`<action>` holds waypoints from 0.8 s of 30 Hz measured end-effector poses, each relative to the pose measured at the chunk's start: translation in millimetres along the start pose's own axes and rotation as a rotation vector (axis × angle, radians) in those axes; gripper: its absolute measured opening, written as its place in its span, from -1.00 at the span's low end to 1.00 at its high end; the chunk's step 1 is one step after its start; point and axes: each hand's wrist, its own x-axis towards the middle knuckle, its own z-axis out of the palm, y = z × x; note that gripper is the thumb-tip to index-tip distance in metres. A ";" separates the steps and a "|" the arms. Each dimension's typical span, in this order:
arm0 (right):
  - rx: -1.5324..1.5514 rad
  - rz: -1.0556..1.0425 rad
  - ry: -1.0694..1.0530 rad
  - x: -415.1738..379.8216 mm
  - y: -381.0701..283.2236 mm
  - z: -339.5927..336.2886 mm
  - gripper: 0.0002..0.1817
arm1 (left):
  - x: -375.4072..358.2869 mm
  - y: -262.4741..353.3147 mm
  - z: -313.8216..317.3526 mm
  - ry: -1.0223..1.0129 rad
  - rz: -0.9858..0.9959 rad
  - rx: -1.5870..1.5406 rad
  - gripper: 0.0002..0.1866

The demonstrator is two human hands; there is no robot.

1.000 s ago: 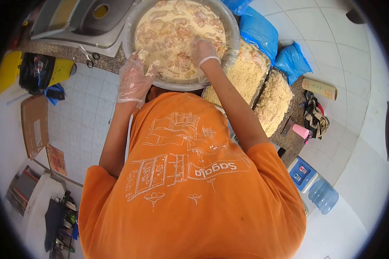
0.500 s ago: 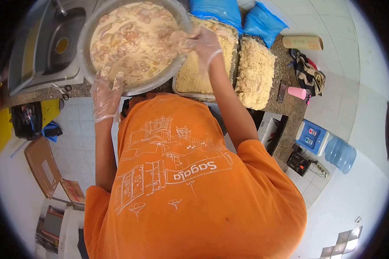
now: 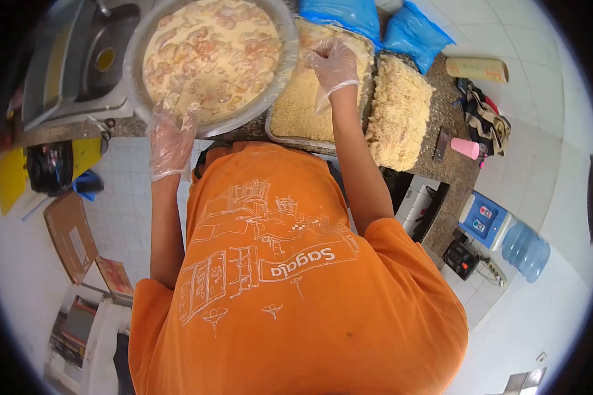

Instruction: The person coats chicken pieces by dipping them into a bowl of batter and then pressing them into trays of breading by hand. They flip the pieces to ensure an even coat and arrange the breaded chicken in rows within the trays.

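A large metal bowl [image 3: 288,59] holds raw chicken pieces [image 3: 211,46] in a pale, creamy batter. My left hand [image 3: 171,141], in a clear plastic glove smeared with batter, is at the bowl's near-left rim with thumb and fingers apart. To the right, a metal tray [image 3: 303,141] is filled with pale crumbs [image 3: 296,102]. Over the tray's upper part is my right hand [image 3: 336,64], also gloved, its fingers curled together. Whatever those fingers may hold is hidden. A heap of crumb-coated pieces [image 3: 402,112] lies beside the tray.
Blue plastic bags [image 3: 415,33] stand behind the tray and heap. A sink [image 3: 102,62] is left of the bowl, with scissors [image 3: 104,125] on the counter edge. At right are a pink cup [image 3: 464,147], a film roll [image 3: 478,69] and a water dispenser [image 3: 484,214].
My right hand has moved right, from the bowl's right rim to over the crumb tray. My left hand stays at the near-left rim. The view has shifted slightly.
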 end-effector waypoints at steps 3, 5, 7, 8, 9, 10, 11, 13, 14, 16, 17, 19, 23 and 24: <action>0.027 -0.202 -0.085 -11.2 -41.0 24.9 -0.78 | -0.5 -12.2 -8.0 -0.164 -0.127 0.022 -0.38; -0.239 -0.403 -0.196 1.8 -34.2 62.3 -0.79 | -1.8 -6.0 -16.4 -0.132 -0.158 0.001 -0.41; -0.513 -0.609 -0.295 -1.4 -50.7 93.8 -0.79 | -1.9 -8.3 -21.9 -0.095 -0.113 -0.073 -0.42; -0.682 -0.536 -0.543 -9.3 -67.1 107.3 -0.78 | -2.5 -11.1 -23.2 -0.091 -0.118 -0.071 -0.42; -0.848 -0.454 -0.790 -14.6 -80.6 120.3 -0.77 | -2.5 -14.8 -23.8 -0.086 -0.160 -0.117 -0.43; -0.849 -0.460 -0.793 -18.5 -77.1 137.3 -0.77 | -2.5 -19.1 -25.1 -0.081 -0.201 -0.162 -0.44; -0.908 -0.564 -0.851 -23.9 -65.9 155.2 -0.75 | -1.8 -24.0 -26.5 -0.073 -0.204 -0.162 -0.44; -0.969 -0.672 -0.910 -27.4 -63.0 170.2 -0.74 | 0.1 -32.3 -31.1 -0.050 -0.134 -0.085 -0.47; -0.943 -0.640 -0.875 -26.3 -60.1 173.8 -0.76 | 0.6 -35.5 -33.6 -0.047 -0.138 -0.086 -0.47; -0.920 -0.608 -0.843 -21.7 -68.6 172.3 -0.78 | 3.5 -36.9 -41.5 -0.058 -0.125 -0.087 -0.50; -0.928 -0.500 -0.867 -12.4 -72.8 167.4 -0.77 | 5.0 -40.7 -43.1 -0.057 -0.129 -0.092 -0.50; -0.944 -0.391 -0.892 -2.4 -88.7 144.9 -0.76 | 7.8 -47.5 -44.2 -0.071 -0.124 -0.124 -0.49; -0.616 -0.245 -0.747 6.1 -92.4 93.8 -0.76 | 11.3 -51.6 -42.1 -0.097 -0.162 -0.116 -0.47; -0.578 -0.224 -0.713 8.5 -86.8 84.7 -0.74 | 12.5 -52.3 -40.7 -0.132 -0.177 -0.117 -0.44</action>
